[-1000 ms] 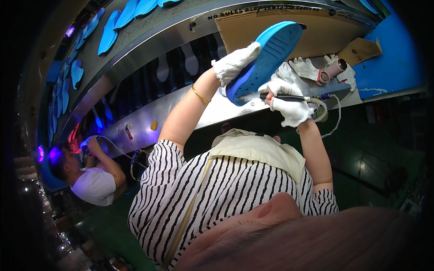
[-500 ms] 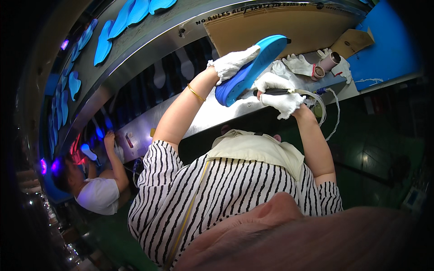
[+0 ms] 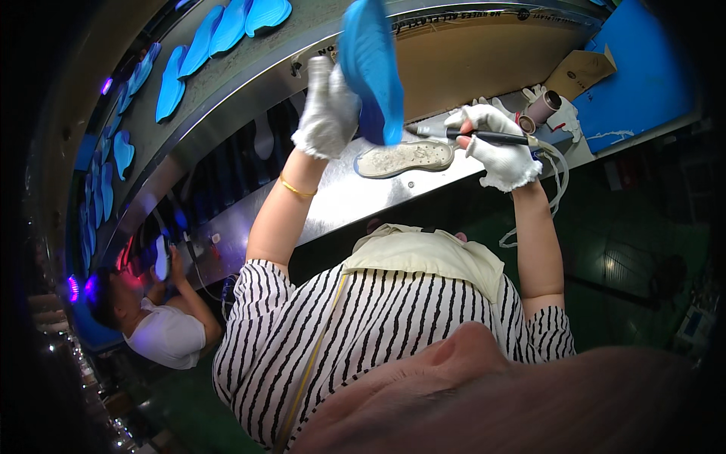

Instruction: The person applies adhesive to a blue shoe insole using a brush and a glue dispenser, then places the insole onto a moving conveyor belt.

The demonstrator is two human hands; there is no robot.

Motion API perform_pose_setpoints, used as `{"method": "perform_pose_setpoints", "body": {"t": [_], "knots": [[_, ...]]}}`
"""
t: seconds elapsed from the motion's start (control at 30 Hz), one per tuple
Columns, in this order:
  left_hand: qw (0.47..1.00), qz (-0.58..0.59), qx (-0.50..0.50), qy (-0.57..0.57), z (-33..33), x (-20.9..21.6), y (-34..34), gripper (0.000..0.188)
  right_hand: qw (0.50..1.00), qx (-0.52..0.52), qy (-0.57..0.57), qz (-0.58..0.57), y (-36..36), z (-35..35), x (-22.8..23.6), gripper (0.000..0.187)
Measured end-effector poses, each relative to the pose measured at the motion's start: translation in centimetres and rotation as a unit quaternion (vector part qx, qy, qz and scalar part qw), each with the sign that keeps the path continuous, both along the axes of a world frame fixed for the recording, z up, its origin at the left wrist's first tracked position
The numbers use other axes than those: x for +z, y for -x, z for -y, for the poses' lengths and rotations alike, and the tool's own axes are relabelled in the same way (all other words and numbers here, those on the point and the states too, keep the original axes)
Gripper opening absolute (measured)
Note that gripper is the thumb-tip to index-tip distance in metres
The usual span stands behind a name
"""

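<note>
My left hand (image 3: 327, 110), in a white glove, holds a bright blue insole (image 3: 372, 64) up at the edge of the conveyor; the insole is tilted upright and smeared by motion. Some of that hand's fingers are hidden behind it. Closed round a black pen-shaped tool (image 3: 495, 138) with a hose at its rear is my gloved right hand (image 3: 505, 155), bare fingertips showing. The tool's thin metal tip (image 3: 423, 131) points left. Below the tip, a worn whitish sole-shaped form (image 3: 404, 157) lies on the metal bench (image 3: 333, 198).
Several blue insoles (image 3: 200, 44) lie on the conveyor (image 3: 144, 144) at the far left. A cardboard box (image 3: 476, 64) stands behind the bench. To the right are a metallic cup (image 3: 543, 107), white gloves (image 3: 566, 121) and a blue panel (image 3: 643, 68). A co-worker (image 3: 170, 329) sits at left.
My left hand has carried the insole up and left, uncovering the whitish form on the bench. My right hand has moved slightly right with the tool, now apart from the insole.
</note>
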State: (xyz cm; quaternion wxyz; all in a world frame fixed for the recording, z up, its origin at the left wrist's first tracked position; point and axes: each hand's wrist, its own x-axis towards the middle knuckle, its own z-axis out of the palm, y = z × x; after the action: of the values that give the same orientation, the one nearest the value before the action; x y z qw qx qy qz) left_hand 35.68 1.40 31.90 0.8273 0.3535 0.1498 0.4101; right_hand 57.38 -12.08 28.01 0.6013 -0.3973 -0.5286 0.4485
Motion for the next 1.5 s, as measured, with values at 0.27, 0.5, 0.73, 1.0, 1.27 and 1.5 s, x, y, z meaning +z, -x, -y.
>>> {"method": "perform_pose_setpoints", "body": {"t": [0.27, 0.5, 0.73, 1.0, 1.27, 1.5], "knots": [[0.913, 0.192, -0.244, 0.267, 0.3, -8.8, 1.9, 0.077, 0.990, -0.120, -0.005, -0.078, 2.6, 0.5, -4.0, 0.018], [0.970, 0.095, -0.198, 0.101, 6.3, -8.7, -2.1, 0.067, 0.972, -0.228, -0.039, -0.047, 2.5, -1.9, -3.0, 0.015], [0.984, 0.064, -0.099, 0.132, 4.9, -11.9, -3.3, 0.070, 0.993, -0.104, -0.061, -0.008, 4.4, 0.2, -1.8, 0.016], [0.985, 0.094, -0.064, 0.131, 3.9, -10.5, -3.9, 0.075, 0.982, -0.092, -0.082, 0.141, 5.5, 0.7, -3.3, 0.022], [0.987, 0.099, -0.060, 0.110, 2.2, -9.8, -3.0, 0.081, 0.990, -0.081, -0.004, 0.113, 6.0, 1.4, -3.2, 0.014], [0.961, 0.193, -0.125, 0.156, 5.4, -7.2, -3.0, 0.095, 0.992, -0.125, 0.010, -0.020, 2.6, 0.2, -2.2, 0.011]]}}
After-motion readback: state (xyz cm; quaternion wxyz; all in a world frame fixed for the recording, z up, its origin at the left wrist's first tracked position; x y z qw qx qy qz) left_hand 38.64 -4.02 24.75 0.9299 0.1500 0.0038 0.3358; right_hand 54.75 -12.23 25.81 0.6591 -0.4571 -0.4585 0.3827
